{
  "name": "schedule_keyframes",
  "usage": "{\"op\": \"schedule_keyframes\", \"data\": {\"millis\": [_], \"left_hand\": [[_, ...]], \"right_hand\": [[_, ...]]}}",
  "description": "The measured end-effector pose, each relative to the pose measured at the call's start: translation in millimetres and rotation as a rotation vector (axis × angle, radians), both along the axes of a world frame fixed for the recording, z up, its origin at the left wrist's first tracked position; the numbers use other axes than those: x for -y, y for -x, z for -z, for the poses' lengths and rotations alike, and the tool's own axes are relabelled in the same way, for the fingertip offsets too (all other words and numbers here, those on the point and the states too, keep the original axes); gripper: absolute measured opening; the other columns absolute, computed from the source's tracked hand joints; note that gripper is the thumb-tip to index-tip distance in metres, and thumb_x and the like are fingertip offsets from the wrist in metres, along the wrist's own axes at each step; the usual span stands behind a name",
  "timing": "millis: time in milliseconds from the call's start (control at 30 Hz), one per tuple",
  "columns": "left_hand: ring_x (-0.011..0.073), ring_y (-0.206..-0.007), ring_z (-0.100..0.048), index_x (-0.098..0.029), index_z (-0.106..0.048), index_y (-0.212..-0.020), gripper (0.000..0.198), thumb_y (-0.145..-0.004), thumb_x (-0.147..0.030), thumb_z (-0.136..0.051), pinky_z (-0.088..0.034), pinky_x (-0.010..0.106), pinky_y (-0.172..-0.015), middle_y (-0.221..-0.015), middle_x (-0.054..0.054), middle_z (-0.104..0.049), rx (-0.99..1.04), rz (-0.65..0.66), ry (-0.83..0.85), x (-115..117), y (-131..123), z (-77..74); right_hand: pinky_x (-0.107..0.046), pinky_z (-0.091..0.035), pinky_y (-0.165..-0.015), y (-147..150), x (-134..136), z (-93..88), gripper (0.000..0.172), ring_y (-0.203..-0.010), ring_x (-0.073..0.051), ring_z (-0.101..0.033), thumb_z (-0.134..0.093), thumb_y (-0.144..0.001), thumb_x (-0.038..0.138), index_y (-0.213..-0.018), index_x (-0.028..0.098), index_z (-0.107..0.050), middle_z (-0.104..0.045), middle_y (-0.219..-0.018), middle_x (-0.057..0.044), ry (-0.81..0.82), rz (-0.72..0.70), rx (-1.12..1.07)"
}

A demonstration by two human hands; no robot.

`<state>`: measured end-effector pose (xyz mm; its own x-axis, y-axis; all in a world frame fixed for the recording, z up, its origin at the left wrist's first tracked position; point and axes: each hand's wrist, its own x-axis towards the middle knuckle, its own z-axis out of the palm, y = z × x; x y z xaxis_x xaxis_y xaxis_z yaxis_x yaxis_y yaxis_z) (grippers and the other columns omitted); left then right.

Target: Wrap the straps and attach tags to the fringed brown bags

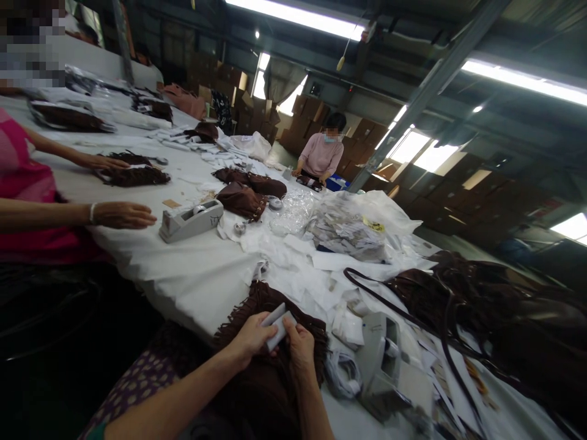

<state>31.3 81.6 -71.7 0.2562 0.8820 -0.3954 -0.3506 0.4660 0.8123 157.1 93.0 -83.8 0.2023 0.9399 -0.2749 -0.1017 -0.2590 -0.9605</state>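
Note:
In the head view, a dark brown fringed bag [270, 293] lies at the near table edge and reaches down toward my lap. Just above it, both my hands grip a small light grey folded card [277, 330]. My left hand [252, 336] pinches the card's left side between thumb and fingers. On its right side, the fingers of my right hand [300, 345] are closed on the same piece. Whether it is card, paper or plastic, I cannot tell. Some wrapped metal hardware [260, 267] shows at the bag's far end.
Right of my hands stand a grey tape dispenser [380, 354] and a white coiled roll [343, 374]. Brown bags with straps [458, 299] are heaped beyond. At left, a co-worker's hand [123, 216] is near another tape dispenser [192, 220]. A plastic bag of papers [348, 226] lies ahead.

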Motion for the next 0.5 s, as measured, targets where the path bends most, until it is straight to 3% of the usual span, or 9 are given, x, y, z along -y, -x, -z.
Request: {"op": "schedule_keyframes", "data": {"millis": [167,300,400,500], "left_hand": [[0.0091,-0.046,-0.048,-0.010,-0.061,-0.114,0.045,-0.075,-0.033,-0.060,-0.035,0.020,-0.042,-0.066,0.001,-0.061,-0.040,-0.056,-0.187,0.9,-2.6,4.9],[0.0107,-0.047,-0.047,-0.010,-0.061,-0.120,0.046,-0.080,-0.032,-0.053,-0.039,0.023,-0.046,-0.069,0.003,-0.064,-0.164,-0.101,-0.253,5.7,-3.2,9.4],[0.0190,-0.074,-0.061,-0.015,-0.065,-0.118,0.041,-0.082,-0.029,-0.053,-0.049,0.030,-0.071,-0.093,0.007,-0.070,-0.306,-0.133,-0.387,10.8,-1.2,11.1],[0.0227,-0.095,-0.059,-0.022,-0.066,-0.117,0.037,-0.084,-0.027,-0.051,-0.043,0.032,-0.092,-0.103,0.006,-0.068,-0.426,-0.102,-0.547,15.2,2.5,10.3]], "right_hand": [[-0.019,-0.010,-0.032,-8.7,-3.4,-12.8,0.048,-0.030,-0.003,-0.022,-0.066,-0.067,0.055,-0.045,0.018,-0.044,-0.033,-0.034,0.008,0.170,-0.253,0.009],[-0.019,-0.009,-0.031,-6.2,-5.0,-15.1,0.046,-0.028,-0.003,-0.024,-0.064,-0.070,0.049,-0.042,0.017,-0.044,-0.035,-0.032,0.007,0.193,-0.239,0.059],[-0.019,-0.009,-0.032,-3.2,-5.1,-13.5,0.042,-0.028,-0.003,-0.024,-0.065,-0.069,0.044,-0.043,0.017,-0.044,-0.037,-0.032,0.007,0.188,-0.197,0.060],[-0.019,-0.010,-0.031,-3.9,-4.0,-11.3,0.040,-0.028,-0.003,-0.024,-0.066,-0.067,0.042,-0.044,0.018,-0.044,-0.037,-0.032,0.007,0.207,-0.184,0.033]]}}
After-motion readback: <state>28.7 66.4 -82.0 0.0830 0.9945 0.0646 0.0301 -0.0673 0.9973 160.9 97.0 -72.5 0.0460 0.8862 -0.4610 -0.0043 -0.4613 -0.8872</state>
